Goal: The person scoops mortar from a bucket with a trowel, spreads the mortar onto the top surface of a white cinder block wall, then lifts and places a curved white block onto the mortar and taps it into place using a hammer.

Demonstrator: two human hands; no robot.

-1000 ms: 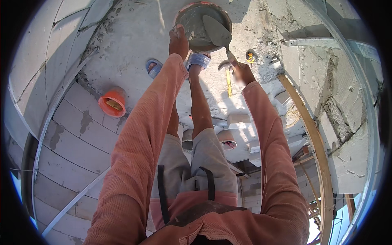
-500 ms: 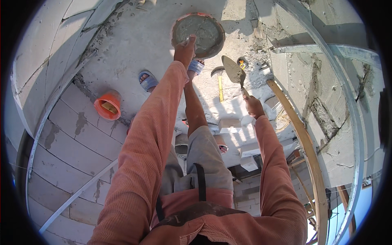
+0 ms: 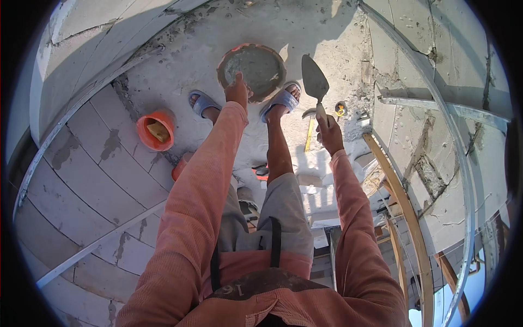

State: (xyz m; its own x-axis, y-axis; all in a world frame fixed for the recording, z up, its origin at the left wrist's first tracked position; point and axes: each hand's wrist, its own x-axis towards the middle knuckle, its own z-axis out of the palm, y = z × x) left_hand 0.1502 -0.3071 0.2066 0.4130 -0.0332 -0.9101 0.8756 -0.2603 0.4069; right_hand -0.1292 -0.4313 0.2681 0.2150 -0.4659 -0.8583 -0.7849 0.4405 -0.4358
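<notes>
My left hand (image 3: pixel 237 91) is closed on the near edge of a round, shallow mortar pan (image 3: pixel 231 51) with an orange-tinged rim. Wet grey mortar (image 3: pixel 264 68) lies in it. In my right hand (image 3: pixel 330 133) is the handle of a pointed brick trowel (image 3: pixel 315 79); its grey blade points away from me, to the right of the pan. Behind the trowel handle, a hammer with a yellow handle (image 3: pixel 309 136) lies on the floor, partly hidden. A small yellow-and-black tape measure (image 3: pixel 341 108) is right of it.
An orange bucket (image 3: pixel 155 131) with a tan piece inside stands at left beside the pale block wall (image 3: pixel 92 163). A metal bar (image 3: pixel 98 242) crosses that wall. Curved-looking timber (image 3: pixel 400 191) and metal rails (image 3: pixel 460 136) run along the right. Pale blocks (image 3: pixel 310 180) lie below the hammer.
The pan and my left hand have shifted toward me and slightly left. My right foot now stands right of the pan. The trowel has moved up, its handle now over the hammer.
</notes>
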